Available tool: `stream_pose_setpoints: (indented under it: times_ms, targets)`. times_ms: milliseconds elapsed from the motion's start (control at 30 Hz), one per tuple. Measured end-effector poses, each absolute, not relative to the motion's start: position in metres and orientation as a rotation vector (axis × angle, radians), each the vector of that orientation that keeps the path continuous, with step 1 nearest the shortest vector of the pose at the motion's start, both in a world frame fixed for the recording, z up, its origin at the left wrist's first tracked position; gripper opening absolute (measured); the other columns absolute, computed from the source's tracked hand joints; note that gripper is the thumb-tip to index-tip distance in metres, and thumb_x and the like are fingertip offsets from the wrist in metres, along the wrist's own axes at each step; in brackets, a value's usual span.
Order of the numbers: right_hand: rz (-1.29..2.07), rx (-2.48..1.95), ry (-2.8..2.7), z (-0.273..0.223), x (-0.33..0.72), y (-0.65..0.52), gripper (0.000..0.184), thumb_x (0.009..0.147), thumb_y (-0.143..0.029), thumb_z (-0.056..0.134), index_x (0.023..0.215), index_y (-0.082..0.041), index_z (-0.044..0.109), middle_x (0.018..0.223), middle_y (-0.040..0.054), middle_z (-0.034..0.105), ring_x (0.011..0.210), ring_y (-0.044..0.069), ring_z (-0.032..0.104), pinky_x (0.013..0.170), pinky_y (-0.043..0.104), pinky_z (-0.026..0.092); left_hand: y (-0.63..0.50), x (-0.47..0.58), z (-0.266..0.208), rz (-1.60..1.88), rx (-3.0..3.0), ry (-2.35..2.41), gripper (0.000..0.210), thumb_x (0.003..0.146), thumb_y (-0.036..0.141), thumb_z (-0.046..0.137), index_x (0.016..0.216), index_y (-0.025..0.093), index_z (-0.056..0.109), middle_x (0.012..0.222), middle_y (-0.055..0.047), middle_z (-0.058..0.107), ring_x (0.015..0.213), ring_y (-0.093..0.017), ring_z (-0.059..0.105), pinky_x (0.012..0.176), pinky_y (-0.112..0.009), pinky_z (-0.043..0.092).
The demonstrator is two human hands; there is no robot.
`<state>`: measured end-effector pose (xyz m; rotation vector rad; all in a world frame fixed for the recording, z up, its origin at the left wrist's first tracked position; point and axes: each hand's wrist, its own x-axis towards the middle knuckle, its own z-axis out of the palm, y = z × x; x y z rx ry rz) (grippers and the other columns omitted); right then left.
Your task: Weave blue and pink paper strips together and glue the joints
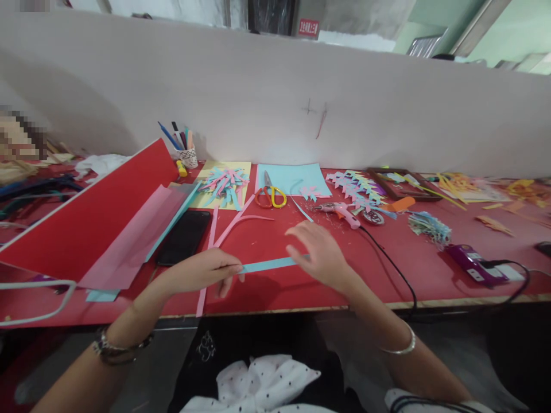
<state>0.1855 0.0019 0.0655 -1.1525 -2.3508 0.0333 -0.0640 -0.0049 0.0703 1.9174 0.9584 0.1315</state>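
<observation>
Head feed: I have both forearms reaching in from the near edge over the red tabletop [258, 295]. My left hand [209, 267] is low, wrist bent, back of the hand upward; thumb and fingers are closed in a pinch on one end of a light-blue strip [269, 265]. My right hand [316, 246] is raised slightly higher, fingers loosely curled, thumb and forefinger parted; slightly blurred. The strip's other end reaches its thumb, but I cannot tell whether those fingers grip it.

Position: the blue strip spans the gap between the hands, nearly level, rising a little toward the right. Long pink strips [235, 226] lie just beyond the left hand, one running down beneath it to the table's front edge.

Materials: the strip is flat, narrow, matte, apparently paper. Beyond it, scissors [271, 198] with red and yellow handle loops overlap a smooth pale-blue sheet [284, 172]. A pink glue gun [343, 214], corded in black, lies beyond the right hand; glossy dark phone [184, 238] beyond the left forearm.
</observation>
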Motion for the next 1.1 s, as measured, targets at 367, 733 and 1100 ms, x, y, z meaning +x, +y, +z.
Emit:
stream_pose_setpoints:
  times_ms: [367,733,1100]
  targets:
    - [0.697,-1.251,-2.571,0.067,0.146,-0.002,0.018,0.082,-0.021,0.047,0.068,-0.016,0.057,0.06,-0.0009,0.056,0.054,0.009,0.044,0.052,0.02,0.023,-0.012,-0.031,0.056,0.308,2.879,1.244,0.023,0.085,0.017,0.035,0.074,0.016,0.055,0.067,-0.004,0.062,0.059,-0.016,0.059,0.053,-0.025,0.036]
    - [0.974,-1.18,-2.279,0.061,0.152,0.005,0.021,0.081,-0.026,0.043,0.064,-0.015,0.05,0.059,-0.0037,0.049,0.055,0.008,0.041,0.053,0.019,0.029,0.004,-0.031,0.038,0.653,3.351,1.074,0.025,0.081,0.01,0.035,0.06,0.018,0.047,0.048,0.002,0.051,0.04,-0.013,0.045,0.044,-0.027,0.027]
    - [0.865,-1.255,-2.268,0.067,0.207,0.015,0.024,0.079,-0.03,0.039,0.059,-0.017,0.044,0.056,-0.0024,0.047,0.054,0.009,0.041,0.053,0.02,0.029,0.009,-0.088,0.031,0.067,2.984,1.451,0.019,0.075,0.01,0.039,0.059,0.019,0.045,0.05,0.003,0.052,0.048,-0.011,0.05,0.048,-0.023,0.026]
